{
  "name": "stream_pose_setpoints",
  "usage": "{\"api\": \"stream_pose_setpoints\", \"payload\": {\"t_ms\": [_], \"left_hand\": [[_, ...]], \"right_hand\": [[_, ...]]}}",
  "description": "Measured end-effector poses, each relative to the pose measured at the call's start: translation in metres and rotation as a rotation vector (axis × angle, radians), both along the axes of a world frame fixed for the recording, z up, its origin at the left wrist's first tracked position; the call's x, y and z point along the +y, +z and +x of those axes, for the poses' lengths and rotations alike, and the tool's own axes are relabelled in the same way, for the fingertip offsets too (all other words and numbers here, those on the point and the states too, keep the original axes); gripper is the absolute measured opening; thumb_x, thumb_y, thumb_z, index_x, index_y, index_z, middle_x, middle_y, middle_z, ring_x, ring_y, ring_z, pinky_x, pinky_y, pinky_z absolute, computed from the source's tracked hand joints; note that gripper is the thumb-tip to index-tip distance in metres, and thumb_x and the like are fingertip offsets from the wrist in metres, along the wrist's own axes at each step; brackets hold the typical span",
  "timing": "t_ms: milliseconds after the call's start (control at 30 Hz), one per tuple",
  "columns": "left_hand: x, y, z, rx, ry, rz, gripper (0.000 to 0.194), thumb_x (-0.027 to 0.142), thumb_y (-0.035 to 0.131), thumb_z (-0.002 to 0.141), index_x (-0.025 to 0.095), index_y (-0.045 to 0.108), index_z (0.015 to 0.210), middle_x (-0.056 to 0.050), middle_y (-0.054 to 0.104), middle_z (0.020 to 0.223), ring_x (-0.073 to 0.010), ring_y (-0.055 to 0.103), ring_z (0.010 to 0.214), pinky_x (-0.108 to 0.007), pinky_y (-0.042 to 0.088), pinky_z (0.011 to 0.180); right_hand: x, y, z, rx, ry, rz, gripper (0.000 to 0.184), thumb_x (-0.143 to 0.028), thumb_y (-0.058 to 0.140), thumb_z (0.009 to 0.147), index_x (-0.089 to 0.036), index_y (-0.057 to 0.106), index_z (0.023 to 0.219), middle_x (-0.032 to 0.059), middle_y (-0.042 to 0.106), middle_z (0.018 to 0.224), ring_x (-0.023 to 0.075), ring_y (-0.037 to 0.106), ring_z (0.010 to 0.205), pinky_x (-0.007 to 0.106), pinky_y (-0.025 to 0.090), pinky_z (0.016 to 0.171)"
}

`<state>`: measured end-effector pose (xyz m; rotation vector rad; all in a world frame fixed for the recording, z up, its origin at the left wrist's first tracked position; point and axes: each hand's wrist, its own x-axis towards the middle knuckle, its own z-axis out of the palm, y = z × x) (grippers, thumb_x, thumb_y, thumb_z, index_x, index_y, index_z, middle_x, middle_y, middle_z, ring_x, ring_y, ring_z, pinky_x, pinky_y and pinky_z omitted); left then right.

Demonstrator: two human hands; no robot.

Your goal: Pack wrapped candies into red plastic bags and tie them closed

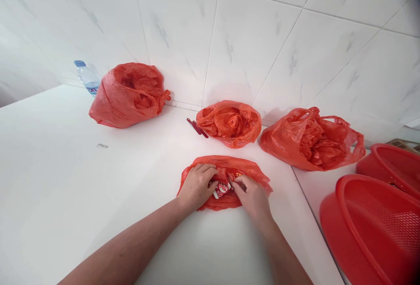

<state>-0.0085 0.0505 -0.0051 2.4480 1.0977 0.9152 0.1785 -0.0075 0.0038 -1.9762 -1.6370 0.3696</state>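
A red plastic bag [226,161] lies spread on the white table with small red packages on it. My left hand [198,185] is closed on a small red packet [222,174] with fine print. Just below that packet is a red-and-white printed package [223,188]. From the other side, my right hand [251,192] reaches in with thumb and forefinger pinched together at the packages' edge. What those fingertips hold is too small to make out.
Full red bags stand along the tiled wall: a left bag [113,96], a middle bag [229,142] and a right bag [282,140]. Dark red strips [197,128] lie beside the middle one. A water bottle [87,77] is at far left, red baskets [341,228] at right.
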Motion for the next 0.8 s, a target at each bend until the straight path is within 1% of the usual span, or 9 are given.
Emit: {"api": "stream_pose_setpoints", "payload": {"t_ms": [67, 133, 233, 333, 400, 467, 567, 700, 800], "left_hand": [[-0.0009, -0.0015, 0.0010, 0.023, 0.023, -0.002, 0.031, 0.006, 0.058, 0.072, 0.020, 0.060, 0.099, -0.005, 0.061, 0.120, -0.0233, 0.056, 0.108, -0.040, 0.046, 0.094], [-0.0009, -0.0036, 0.0014, 0.038, 0.029, 0.001, 0.036, 0.004, 0.058, 0.072, 0.020, 0.059, 0.104, -0.006, 0.059, 0.124, -0.0235, 0.054, 0.111, -0.040, 0.045, 0.096], [0.0015, -0.0053, 0.0002, 0.037, 0.021, -0.001, 0.029, 0.008, 0.056, 0.078, 0.020, 0.059, 0.104, -0.006, 0.060, 0.124, -0.0224, 0.056, 0.111, -0.040, 0.046, 0.095], [0.0051, -0.0038, -0.0023, 0.036, 0.019, -0.036, 0.012, 0.013, 0.053, 0.084, 0.021, 0.061, 0.090, -0.004, 0.064, 0.118, -0.0202, 0.060, 0.104, -0.037, 0.049, 0.090], [0.0067, -0.0023, -0.0037, 0.032, 0.021, -0.048, 0.013, 0.015, 0.052, 0.086, 0.021, 0.060, 0.080, -0.002, 0.067, 0.113, -0.0189, 0.062, 0.100, -0.035, 0.050, 0.086], [0.0070, -0.0018, -0.0043, 0.019, 0.028, -0.042, 0.012, 0.014, 0.053, 0.084, 0.022, 0.060, 0.078, -0.002, 0.068, 0.111, -0.0187, 0.063, 0.099, -0.035, 0.051, 0.086], [0.0059, -0.0038, -0.0040, -0.008, 0.036, -0.030, 0.014, 0.012, 0.056, 0.080, 0.022, 0.061, 0.088, -0.003, 0.066, 0.114, -0.0193, 0.062, 0.101, -0.036, 0.051, 0.086], [0.0050, -0.0073, -0.0035, 0.017, 0.020, -0.006, 0.025, 0.013, 0.055, 0.081, 0.021, 0.062, 0.104, -0.006, 0.063, 0.122, -0.0212, 0.060, 0.107, -0.039, 0.048, 0.093], [0.0053, -0.0079, -0.0035, 0.051, 0.021, 0.023, 0.033, 0.013, 0.054, 0.082, 0.021, 0.060, 0.114, -0.007, 0.059, 0.128, -0.0228, 0.056, 0.112, -0.041, 0.046, 0.097]], "right_hand": [[-0.0001, 0.0005, -0.0003, -0.019, -0.031, 0.015, 0.017, -0.035, 0.050, 0.082, -0.023, 0.058, 0.073, -0.0032, 0.064, 0.068, 0.0143, 0.058, 0.060, 0.025, 0.038, 0.057], [0.0002, 0.0005, -0.0006, -0.027, -0.042, 0.024, 0.017, -0.034, 0.050, 0.081, -0.023, 0.057, 0.071, -0.0032, 0.063, 0.065, 0.0141, 0.057, 0.059, 0.025, 0.037, 0.056], [0.0012, 0.0001, -0.0011, -0.005, -0.029, -0.021, 0.015, -0.033, 0.051, 0.080, -0.024, 0.060, 0.074, -0.0029, 0.067, 0.071, 0.0149, 0.060, 0.063, 0.026, 0.039, 0.059], [0.0023, 0.0004, -0.0018, 0.007, -0.019, -0.081, 0.015, -0.033, 0.051, 0.080, -0.025, 0.064, 0.080, -0.0023, 0.070, 0.081, 0.0172, 0.063, 0.071, 0.028, 0.042, 0.063], [0.0025, 0.0006, -0.0022, 0.008, -0.016, -0.100, 0.015, -0.032, 0.051, 0.079, -0.026, 0.064, 0.081, -0.0019, 0.070, 0.084, 0.0186, 0.064, 0.075, 0.029, 0.044, 0.065], [0.0022, 0.0004, -0.0022, 0.013, -0.014, -0.107, 0.015, -0.032, 0.051, 0.080, -0.026, 0.065, 0.082, -0.0016, 0.070, 0.082, 0.0192, 0.064, 0.075, 0.030, 0.045, 0.065], [0.0013, -0.0021, -0.0013, 0.016, -0.009, -0.100, 0.019, -0.034, 0.050, 0.081, -0.026, 0.066, 0.088, -0.0002, 0.071, 0.083, 0.0208, 0.065, 0.076, 0.033, 0.047, 0.067], [-0.0003, -0.0065, 0.0011, 0.006, 0.012, -0.026, 0.033, -0.037, 0.048, 0.085, -0.025, 0.063, 0.111, 0.0061, 0.070, 0.103, 0.0254, 0.065, 0.093, 0.040, 0.049, 0.078], [-0.0026, -0.0040, -0.0009, 0.025, 0.020, 0.039, 0.033, -0.038, 0.048, 0.086, -0.024, 0.064, 0.111, 0.0064, 0.070, 0.101, 0.0242, 0.065, 0.089, 0.040, 0.049, 0.079]]}}
